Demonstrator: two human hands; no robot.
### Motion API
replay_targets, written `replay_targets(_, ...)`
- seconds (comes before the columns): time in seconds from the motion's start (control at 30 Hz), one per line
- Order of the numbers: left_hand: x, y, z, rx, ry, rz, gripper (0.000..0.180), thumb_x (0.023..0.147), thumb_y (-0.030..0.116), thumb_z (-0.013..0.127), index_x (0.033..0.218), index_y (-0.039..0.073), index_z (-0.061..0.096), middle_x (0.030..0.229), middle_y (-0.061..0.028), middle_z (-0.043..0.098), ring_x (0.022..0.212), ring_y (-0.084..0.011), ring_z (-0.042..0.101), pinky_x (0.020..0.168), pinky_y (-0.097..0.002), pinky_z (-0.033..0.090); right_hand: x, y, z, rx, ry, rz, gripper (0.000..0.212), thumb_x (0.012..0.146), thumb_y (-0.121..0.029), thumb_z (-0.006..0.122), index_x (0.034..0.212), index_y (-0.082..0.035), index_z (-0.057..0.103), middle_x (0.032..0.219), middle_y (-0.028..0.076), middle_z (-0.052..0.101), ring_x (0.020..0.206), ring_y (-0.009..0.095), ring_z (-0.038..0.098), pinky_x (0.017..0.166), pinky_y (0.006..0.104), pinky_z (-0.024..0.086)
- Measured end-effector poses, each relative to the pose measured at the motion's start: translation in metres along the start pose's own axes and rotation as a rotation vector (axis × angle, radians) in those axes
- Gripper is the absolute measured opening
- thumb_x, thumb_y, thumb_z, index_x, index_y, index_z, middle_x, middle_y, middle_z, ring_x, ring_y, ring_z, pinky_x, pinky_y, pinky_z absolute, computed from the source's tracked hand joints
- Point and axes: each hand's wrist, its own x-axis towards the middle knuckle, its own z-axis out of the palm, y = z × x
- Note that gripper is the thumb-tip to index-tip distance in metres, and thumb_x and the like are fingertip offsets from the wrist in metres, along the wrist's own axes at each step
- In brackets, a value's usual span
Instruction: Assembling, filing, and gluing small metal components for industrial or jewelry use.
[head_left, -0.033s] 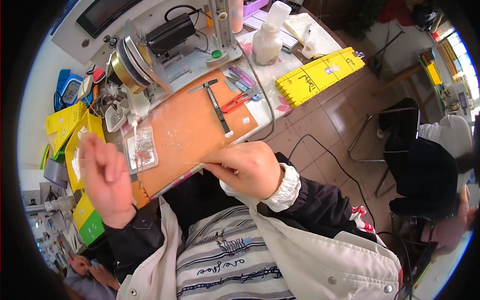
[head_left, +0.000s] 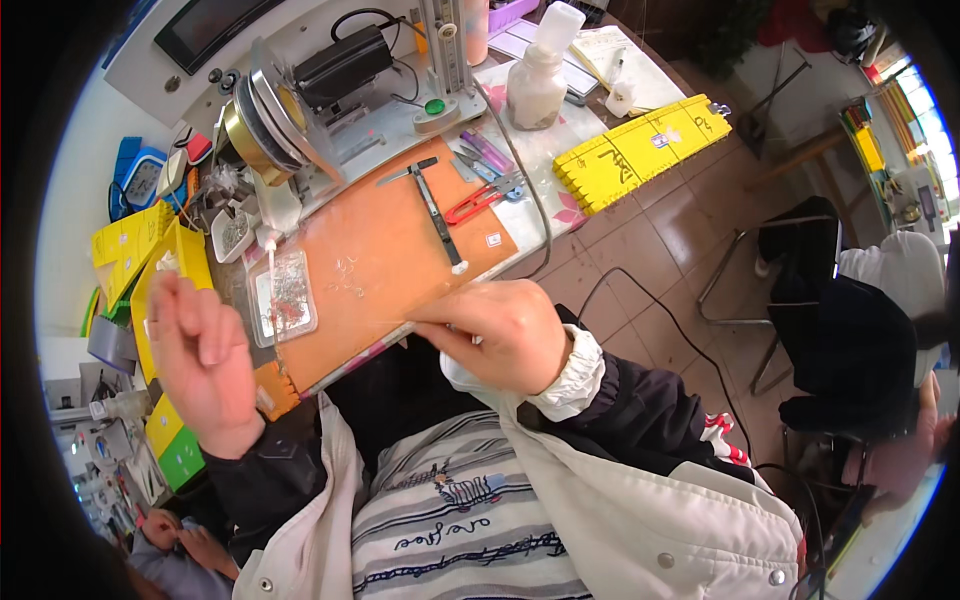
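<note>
My right hand is closed in a pinch just over the front edge of the orange work mat. A very thin, pale strand, barely visible, runs leftward from its fingertips. To the left, my left hand is raised with its fingers curled in. Whatever it may hold is too fine or hidden to make out. Between the hands lies a clear shallow box with small reddish and silvery bits. Several fine loose pieces are scattered on the mat.
Beyond the hands lie a small hammer, red-handled snips and a purple tool. A motorised machine with a round wheel stands behind. At right are a white bottle and a yellow ruled board. A black cable hangs past the table edge.
My left hand has shifted slightly left and down. My right hand has barely moved, a touch to the right, still pinching.
</note>
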Motion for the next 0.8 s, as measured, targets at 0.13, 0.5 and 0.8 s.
replay_targets(0.13,-0.005,0.035,-0.022,-0.062,-0.115,0.084,0.019,0.104,0.012,0.045,0.113,-0.003,0.052,0.074,0.0004,0.041,0.056,-0.0061,0.036,0.051,-0.0205,0.032,-0.004,0.009,-0.004,-0.027,-0.008,-0.002,0.015,0.077,-0.005,0.076,0.091,-0.006,0.072,0.073,0.007,0.068,0.064,0.023,0.066,0.056,0.0324,0.051)
replay_targets(0.5,0.003,0.099,-0.118,-0.192,-0.004,0.197,0.025,0.103,0.012,0.048,0.121,-0.005,0.054,0.102,-0.0085,0.066,0.064,-0.0071,0.039,0.058,-0.0207,0.036,-0.011,0.016,-0.056,0.025,-0.167,0.097,0.015,0.077,-0.001,0.075,0.092,-0.004,0.075,0.075,0.008,0.069,0.062,0.019,0.065,0.055,0.0285,0.05)
replay_targets(0.8,-0.014,0.051,-0.081,0.056,-0.017,0.254,0.034,0.098,0.011,0.051,0.13,0.0,0.051,0.125,-0.0115,0.06,0.082,-0.0111,0.053,0.073,-0.0232,0.045,0.003,0.039,-0.09,-0.191,-0.013,0.438,0.03,0.09,-0.002,0.063,0.119,0.0,0.065,0.104,0.01,0.07,0.057,0.004,0.051,0.055,0.0204,0.043)
